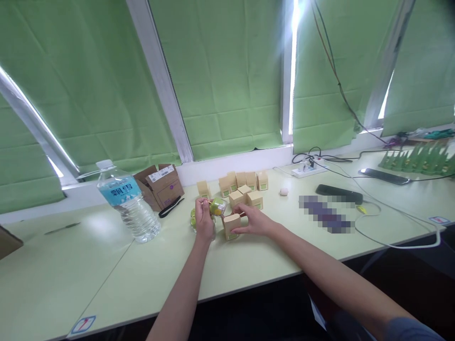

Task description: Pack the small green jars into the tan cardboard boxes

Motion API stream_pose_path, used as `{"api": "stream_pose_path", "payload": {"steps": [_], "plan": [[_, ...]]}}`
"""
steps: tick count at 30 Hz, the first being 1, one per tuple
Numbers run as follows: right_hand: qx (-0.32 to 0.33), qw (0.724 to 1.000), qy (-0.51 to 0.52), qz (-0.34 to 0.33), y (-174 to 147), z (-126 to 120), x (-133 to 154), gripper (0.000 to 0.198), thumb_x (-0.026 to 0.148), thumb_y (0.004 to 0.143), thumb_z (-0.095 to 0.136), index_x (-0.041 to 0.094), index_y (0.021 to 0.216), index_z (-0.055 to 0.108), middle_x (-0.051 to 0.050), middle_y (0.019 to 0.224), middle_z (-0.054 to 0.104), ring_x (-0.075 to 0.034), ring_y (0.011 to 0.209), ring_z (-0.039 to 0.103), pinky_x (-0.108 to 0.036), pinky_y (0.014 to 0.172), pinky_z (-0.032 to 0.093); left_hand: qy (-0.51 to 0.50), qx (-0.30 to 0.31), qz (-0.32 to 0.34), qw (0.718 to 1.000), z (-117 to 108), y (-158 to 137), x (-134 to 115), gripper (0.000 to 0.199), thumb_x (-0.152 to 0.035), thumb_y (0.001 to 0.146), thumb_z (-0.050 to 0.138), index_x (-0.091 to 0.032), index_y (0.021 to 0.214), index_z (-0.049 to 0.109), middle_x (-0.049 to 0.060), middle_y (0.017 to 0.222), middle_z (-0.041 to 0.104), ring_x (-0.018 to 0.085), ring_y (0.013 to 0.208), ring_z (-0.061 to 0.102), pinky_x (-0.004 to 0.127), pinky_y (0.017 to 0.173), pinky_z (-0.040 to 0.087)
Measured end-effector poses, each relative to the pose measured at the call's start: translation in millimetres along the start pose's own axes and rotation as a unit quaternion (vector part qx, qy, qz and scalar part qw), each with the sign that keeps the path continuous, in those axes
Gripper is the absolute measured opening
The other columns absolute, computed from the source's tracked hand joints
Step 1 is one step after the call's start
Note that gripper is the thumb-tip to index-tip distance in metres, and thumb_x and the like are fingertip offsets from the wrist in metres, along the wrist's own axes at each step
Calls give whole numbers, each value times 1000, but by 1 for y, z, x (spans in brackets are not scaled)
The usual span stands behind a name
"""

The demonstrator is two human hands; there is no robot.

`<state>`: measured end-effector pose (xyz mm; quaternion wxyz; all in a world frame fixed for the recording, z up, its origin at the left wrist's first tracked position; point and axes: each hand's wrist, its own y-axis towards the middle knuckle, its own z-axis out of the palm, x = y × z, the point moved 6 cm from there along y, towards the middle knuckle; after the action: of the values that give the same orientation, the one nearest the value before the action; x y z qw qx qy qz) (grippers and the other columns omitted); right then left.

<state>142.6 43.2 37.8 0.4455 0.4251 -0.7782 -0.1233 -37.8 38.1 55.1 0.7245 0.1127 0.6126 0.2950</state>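
My left hand point(204, 219) is closed around a small clear jar with a green-and-yellow label point(218, 207), tilted sideways above the table. Just to its right, my right hand point(254, 220) grips a small tan cardboard box point(232, 227) near the table's surface. The jar's end is close to the box's top; whether they touch I cannot tell. More green-labelled jars point(193, 220) stand beside and partly behind my left hand. Behind my hands, several matching small boxes point(251, 180) are grouped, some with raised flaps and others with flat tops.
A large water bottle point(130, 203) and an opened brown carton point(161, 189) stand left. A knife-like tool point(62, 228) lies farther left. At right are a power strip point(309, 168), cables, a black device point(339, 194), a small white roll point(283, 192) and green pouches point(419, 158).
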Motion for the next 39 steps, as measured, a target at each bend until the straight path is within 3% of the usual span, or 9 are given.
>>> {"api": "stream_pose_path", "payload": {"steps": [3,6,13,20,26,32,39], "plan": [[8,1000,-25,-12,0,-1,5,51,49,73,79,24,111,57,-5,108,69,-22,96,67,-39,86,57,-33,-25,-24,999,-3,3,1,31,-54,89,55,-25,93,45,-5,78,52,8,55,54,18,45,49],[14,997,-65,-27,-1,-2,10,51,48,74,79,24,113,58,-5,109,70,-24,94,67,-38,82,55,5,-32,-28,999,-3,4,-1,32,-53,88,56,-25,94,44,-4,81,52,8,56,54,16,43,48],[4,992,-115,-51,-2,-2,17,53,51,75,78,26,117,59,-6,105,71,-24,94,67,-35,78,53,149,26,55,987,9,-5,-15,33,-54,91,53,-21,95,51,0,86,55,10,65,54,17,49,48],[-7,998,-64,-2,-1,-2,4,57,53,69,81,24,113,59,-5,100,72,-22,87,69,-36,76,56,242,61,132,959,12,-8,-23,28,-46,95,49,-19,94,56,2,87,60,11,68,55,22,62,48],[-22,999,14,40,0,-4,-5,59,53,64,83,23,107,55,-5,101,69,-19,85,67,-36,77,60,286,79,155,942,14,-9,-23,26,-43,99,42,-21,98,56,4,92,64,14,79,60,27,73,47],[-9,997,39,58,0,-2,-12,60,54,61,85,23,101,51,-2,93,65,-19,84,65,-37,75,61,326,121,138,927,19,-11,-21,26,-42,98,42,-21,91,55,0,77,60,14,70,55,26,69,44],[12,992,89,94,0,-4,-12,66,52,61,85,24,109,51,-1,92,67,-19,86,66,-39,80,61,335,161,148,917,23,-11,-26,24,-40,95,48,-20,84,59,2,81,63,16,77,57,28,73,44]]}}
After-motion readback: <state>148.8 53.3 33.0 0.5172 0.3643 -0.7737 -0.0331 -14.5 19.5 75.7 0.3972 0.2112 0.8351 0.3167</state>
